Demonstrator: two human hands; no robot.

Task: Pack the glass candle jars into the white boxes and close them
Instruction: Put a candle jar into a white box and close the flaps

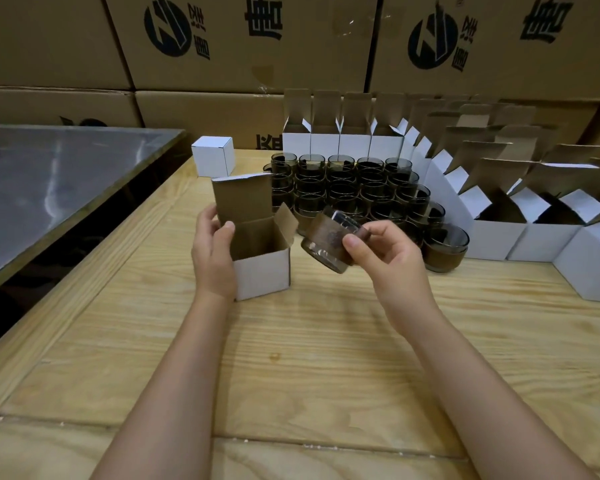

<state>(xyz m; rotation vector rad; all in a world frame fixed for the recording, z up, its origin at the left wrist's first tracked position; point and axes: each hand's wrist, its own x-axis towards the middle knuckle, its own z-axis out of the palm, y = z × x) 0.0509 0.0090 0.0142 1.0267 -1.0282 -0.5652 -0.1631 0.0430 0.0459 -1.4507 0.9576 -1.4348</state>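
The step in hand is getting the jar (328,242) into the box (262,268). The right hand (385,261) pinches the jar, thumb on the near side of its band and fingers curled over the far side. It holds the jar in the air just right of the box's open top. The jar is tilted, with its base pointing down and left toward the opening. The left hand (212,252) grips the box's left wall with the thumb hooked over the rim, and the box stands on the counter (326,341).

To do this well, I would bring the jar upright over the opening and send it in base first. The small side flap (286,220) leans out toward the jar and could catch it, so it should be nudged aside. The tall lid flap (243,199) already stands back out of the way. The left hand should keep the box braced. The fit looks snug, so the jar is better lowered than dropped, since it is glass. After that the side flaps fold in and the lid tucks.

The jar is short and round, of smoky dark glass, with a brown band round its middle that bears a faint mark. Its base is thick and clear. I cannot tell what is inside.

The other jars (354,188) stand massed beyond it, edged far and right by open boxes (499,237).
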